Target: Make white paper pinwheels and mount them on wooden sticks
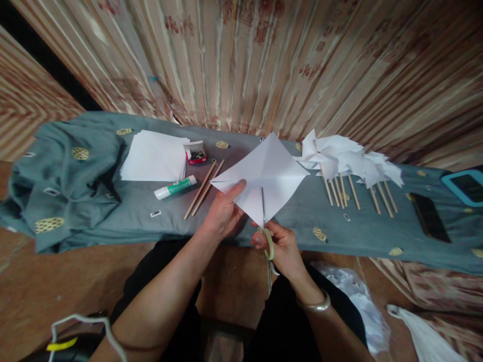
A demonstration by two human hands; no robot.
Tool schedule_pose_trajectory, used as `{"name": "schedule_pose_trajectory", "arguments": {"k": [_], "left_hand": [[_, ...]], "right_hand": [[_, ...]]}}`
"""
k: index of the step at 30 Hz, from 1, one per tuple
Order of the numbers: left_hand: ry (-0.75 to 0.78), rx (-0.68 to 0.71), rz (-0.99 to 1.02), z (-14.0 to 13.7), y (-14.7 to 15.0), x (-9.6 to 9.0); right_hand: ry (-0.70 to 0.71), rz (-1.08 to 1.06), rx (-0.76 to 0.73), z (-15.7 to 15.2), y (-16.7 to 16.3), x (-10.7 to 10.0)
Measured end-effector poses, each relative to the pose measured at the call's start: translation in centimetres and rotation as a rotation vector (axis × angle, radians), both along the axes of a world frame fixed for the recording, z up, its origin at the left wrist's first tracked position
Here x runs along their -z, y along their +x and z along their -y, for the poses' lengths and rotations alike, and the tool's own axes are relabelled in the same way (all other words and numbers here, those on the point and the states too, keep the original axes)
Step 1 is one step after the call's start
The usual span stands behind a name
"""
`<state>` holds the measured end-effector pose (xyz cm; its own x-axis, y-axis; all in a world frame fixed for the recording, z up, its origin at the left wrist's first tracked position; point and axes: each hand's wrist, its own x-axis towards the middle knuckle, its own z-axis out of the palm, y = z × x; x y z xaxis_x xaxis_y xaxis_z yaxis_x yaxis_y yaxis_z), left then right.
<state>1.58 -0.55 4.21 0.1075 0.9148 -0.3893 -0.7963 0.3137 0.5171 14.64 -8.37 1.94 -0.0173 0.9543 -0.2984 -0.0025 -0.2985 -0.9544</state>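
My left hand (226, 208) pinches a square sheet of white paper (266, 161) near its lower left edge, thumb on top. The sheet is turned cornerwise, shows faint diagonal creases, and has a slit at its left corner. My right hand (281, 246) is closed around the pale green handles of a pair of scissors (269, 244). One blade lies over the paper at its near corner, pointing toward the middle; the other blade is hidden. Just left of the sheet lie two wooden sticks (202, 193).
On the cloth-covered bench (290, 231) are a stack of white paper (154, 156), a red box of small metal pieces (196, 153) and a glue stick (175, 187). Several paper pinwheels (339, 156) on sticks lie right, beside a dark phone (430, 216) and a blue-framed device (466, 186). A curtain (245, 65) hangs behind.
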Motion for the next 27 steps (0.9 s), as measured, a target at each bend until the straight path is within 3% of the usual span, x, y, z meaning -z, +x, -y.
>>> {"name": "schedule_pose_trajectory", "arguments": {"k": [15, 27], "left_hand": [[-0.009, 0.008, -0.009, 0.0, -0.1, 0.1], [0.006, -0.049, -0.027, -0.5, -0.9, -0.1]], "right_hand": [[-0.031, -0.036, 0.055, -0.1, -0.4, 0.0], [-0.026, 0.007, -0.197, 0.4, 1.2, 0.3]]}}
